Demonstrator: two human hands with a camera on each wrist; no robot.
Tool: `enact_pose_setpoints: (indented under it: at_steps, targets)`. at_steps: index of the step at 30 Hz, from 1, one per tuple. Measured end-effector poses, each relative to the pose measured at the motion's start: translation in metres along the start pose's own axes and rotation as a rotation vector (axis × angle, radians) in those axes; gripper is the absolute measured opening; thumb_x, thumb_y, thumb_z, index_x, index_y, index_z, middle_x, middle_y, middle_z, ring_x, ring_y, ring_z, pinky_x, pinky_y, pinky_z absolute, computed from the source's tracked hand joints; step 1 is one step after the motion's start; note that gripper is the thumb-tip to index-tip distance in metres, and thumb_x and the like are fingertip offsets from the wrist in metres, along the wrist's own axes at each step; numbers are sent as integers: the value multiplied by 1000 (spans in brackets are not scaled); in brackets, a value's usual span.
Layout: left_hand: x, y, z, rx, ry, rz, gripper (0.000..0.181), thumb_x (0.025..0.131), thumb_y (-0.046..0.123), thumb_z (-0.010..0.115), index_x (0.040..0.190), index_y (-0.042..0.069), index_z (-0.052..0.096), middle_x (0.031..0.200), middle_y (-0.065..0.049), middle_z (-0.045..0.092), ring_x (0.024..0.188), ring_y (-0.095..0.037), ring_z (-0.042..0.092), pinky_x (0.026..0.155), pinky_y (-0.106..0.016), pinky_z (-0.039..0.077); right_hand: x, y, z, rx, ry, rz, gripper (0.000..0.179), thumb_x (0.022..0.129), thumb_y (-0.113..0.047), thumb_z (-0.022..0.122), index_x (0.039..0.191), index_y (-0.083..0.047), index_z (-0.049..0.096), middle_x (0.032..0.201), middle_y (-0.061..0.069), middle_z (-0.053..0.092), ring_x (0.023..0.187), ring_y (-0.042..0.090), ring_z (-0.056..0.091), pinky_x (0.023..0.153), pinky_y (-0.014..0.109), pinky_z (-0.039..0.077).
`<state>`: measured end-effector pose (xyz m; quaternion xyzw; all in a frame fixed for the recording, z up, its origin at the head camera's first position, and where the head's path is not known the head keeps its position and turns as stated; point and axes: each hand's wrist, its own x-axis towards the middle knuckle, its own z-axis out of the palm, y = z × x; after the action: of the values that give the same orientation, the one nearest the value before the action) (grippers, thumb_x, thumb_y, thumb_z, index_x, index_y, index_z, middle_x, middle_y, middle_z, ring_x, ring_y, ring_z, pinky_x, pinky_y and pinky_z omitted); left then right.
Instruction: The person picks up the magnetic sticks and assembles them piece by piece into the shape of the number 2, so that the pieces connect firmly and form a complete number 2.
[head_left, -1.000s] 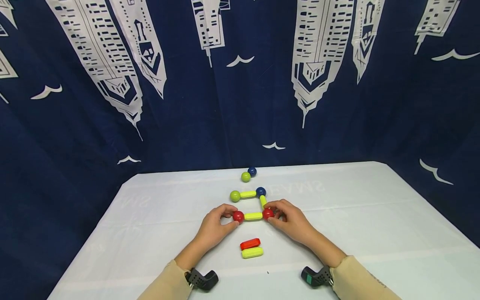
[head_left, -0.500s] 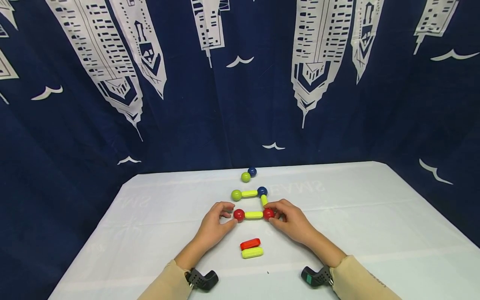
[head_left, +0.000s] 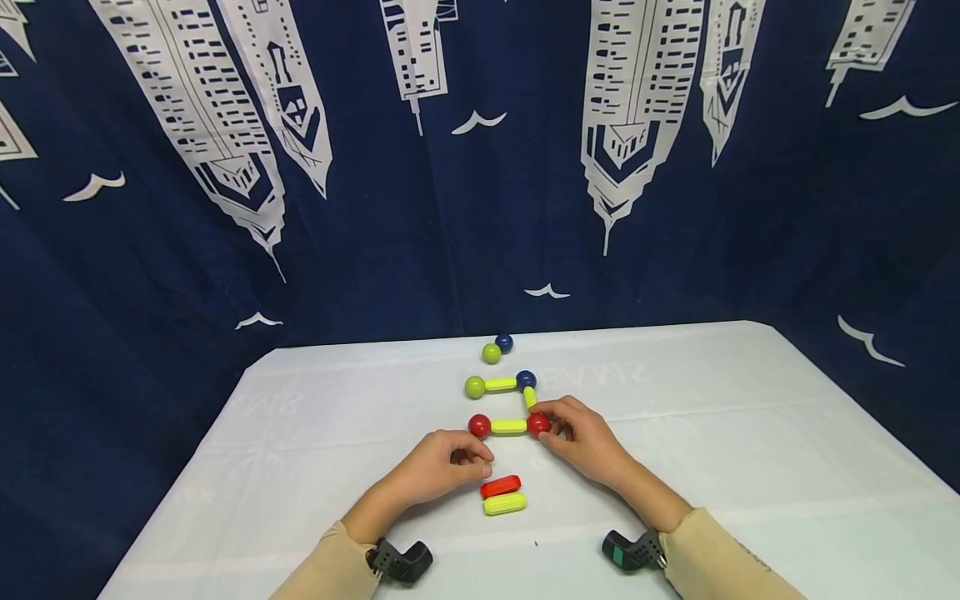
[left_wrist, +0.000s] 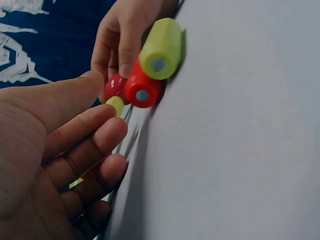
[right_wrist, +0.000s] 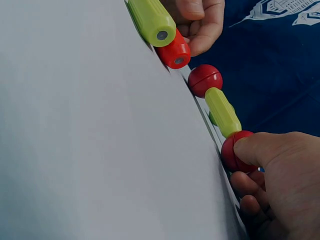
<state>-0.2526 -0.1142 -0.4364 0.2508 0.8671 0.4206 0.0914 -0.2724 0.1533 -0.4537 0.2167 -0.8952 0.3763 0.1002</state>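
Note:
My right hand (head_left: 581, 437) pinches a red ball (head_left: 537, 425) between thumb and fingers. That ball is a corner of a chain on the table: a yellow-green rod (head_left: 509, 427) runs left from it to another red ball (head_left: 479, 426). Behind it, a second yellow-green rod (head_left: 530, 397) leads to a blue ball (head_left: 526, 381), then a third to a green ball (head_left: 475, 387). My left hand (head_left: 442, 467) holds nothing, its fingers loosely bent beside a loose red rod (head_left: 500, 487). A loose yellow-green rod (left_wrist: 162, 47) lies against the red one; metal discs show in their ends.
A loose green ball (head_left: 491, 354) and blue ball (head_left: 504, 342) sit together near the table's far edge. The white-covered tabletop (head_left: 315, 450) meets a navy cloth (head_left: 450, 208) printed with white buildings. Each wrist wears a black camera (head_left: 405, 562).
My left hand has let go of the left red ball and come toward me, near the loose red rod. The chain has shifted slightly away and to the right; my right hand stays on its ball.

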Motion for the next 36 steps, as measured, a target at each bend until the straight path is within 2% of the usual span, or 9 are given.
enact_pose_setpoints:
  at_steps: [8,16,23,30,36]
  targets:
    - [0,5,7,103,-62,9,11,85,27,80,94,21,77,83,13,64,72,-3,52,67,-19,43,0,1,2,15,-8,10,36,88,-10,74,122,-19,68,100,-2,63,79,6,54,65,19,45]
    - [-1,7,5,154,-82,51,7,86,24,78,93,21,78,78,16,63,80,-4,53,73,-19,44,1,1,1,14,4,-12,36,87,-10,75,122,-18,68,100,-2,63,78,6,54,65,19,45]
    - [-1,9,3,177,-90,60,10,86,21,78,95,19,78,83,14,64,80,-2,53,74,-19,46,0,2,0,13,-5,-8,36,88,-11,75,122,-19,67,100,-3,63,78,6,53,65,19,45]
    - [-1,8,3,182,-63,57,14,83,19,80,96,17,77,86,11,62,78,-3,53,71,-18,46,1,1,-1,13,-9,-14,36,88,-11,75,122,-18,68,100,-3,63,78,6,53,66,19,45]
    - [-2,2,6,207,-1,72,13,83,17,80,95,16,76,79,10,60,72,-4,51,66,-17,43,0,1,1,17,-9,5,36,88,-11,75,122,-19,68,100,-3,62,78,6,53,65,19,44]
